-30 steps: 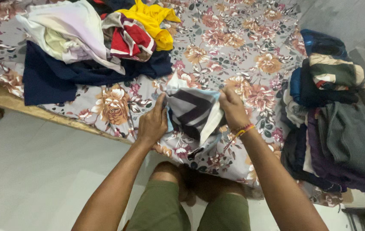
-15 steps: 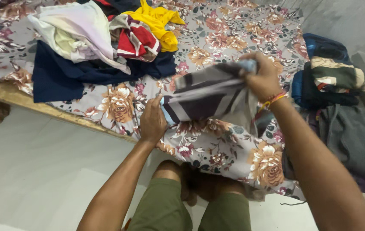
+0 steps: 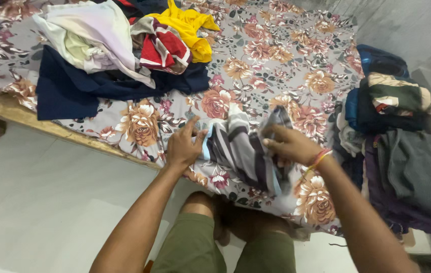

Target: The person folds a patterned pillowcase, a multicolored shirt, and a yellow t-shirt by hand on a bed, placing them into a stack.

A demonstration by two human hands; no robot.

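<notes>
Hands both on striped grey garment (image 3: pixel 240 151), lying on the floral bedsheet (image 3: pixel 276 65) near the bed's front edge. Left hand (image 3: pixel 182 146) pinches its left edge, fingers half spread. Right hand (image 3: pixel 291 145) grips a raised fold. Unsorted clothes pile (image 3: pixel 114 45) upper left, folded stack (image 3: pixel 397 131) right.

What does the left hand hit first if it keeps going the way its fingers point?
The left hand points up and right, already pinching the striped garment. Straight on, it likely meets bare floral bedsheet, passing right of the dark navy cloth; depth is unclear.
</notes>
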